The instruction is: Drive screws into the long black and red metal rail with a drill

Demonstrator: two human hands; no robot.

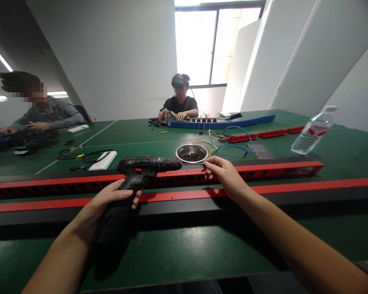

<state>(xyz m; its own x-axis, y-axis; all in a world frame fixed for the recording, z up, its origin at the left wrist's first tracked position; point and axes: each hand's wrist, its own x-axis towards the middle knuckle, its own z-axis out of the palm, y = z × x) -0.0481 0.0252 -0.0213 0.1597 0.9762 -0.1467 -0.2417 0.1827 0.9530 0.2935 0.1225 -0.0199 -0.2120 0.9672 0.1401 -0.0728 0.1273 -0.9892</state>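
Observation:
My left hand (118,195) is wrapped round the grip of a black cordless drill (139,165), whose chuck points right with a long thin bit in it. At the tip of the bit, my right hand (216,169) has its thumb and forefinger pinched together; what they hold, if anything, is too small to name. Just behind the bit stands a round metal bowl (192,147) with many small dark pieces in it. Under both hands, two long red and black rails (279,187) (290,168) lie across the green table.
A clear plastic bottle (314,130) stands at the right. A white power bank (103,160) with black cables lies left of the bowl. Behind are coloured wires (213,141), red strips (271,134) and a long blue part (221,123). Two people sit across the table.

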